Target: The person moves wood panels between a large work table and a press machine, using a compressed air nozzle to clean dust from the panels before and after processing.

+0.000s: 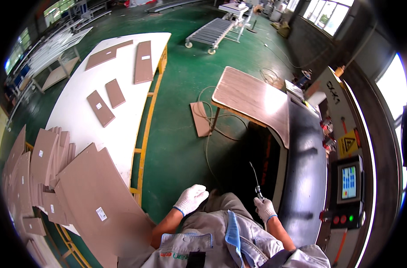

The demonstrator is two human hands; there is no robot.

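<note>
My right hand [264, 209], in a white knit glove, grips an air blow gun [258, 192] whose long thin nozzle points up and away from me. It is in front of my body, near the black machine bed [304, 165]. My left hand [191, 199], gloved too, hangs over my lap with its fingers curled together and nothing visible in them. Left of that arm lies a large brown panel [96, 192] with a white label, on top of other panels.
A long white table [123, 147] on a yellow frame carries several brown boards. Ahead stands a wood-grain table [252, 94]; a hose [225, 115] and a loose board [200, 119] lie on the floor beside it. At right is a control panel [349, 183]. A roller conveyor [212, 32] stands farther off.
</note>
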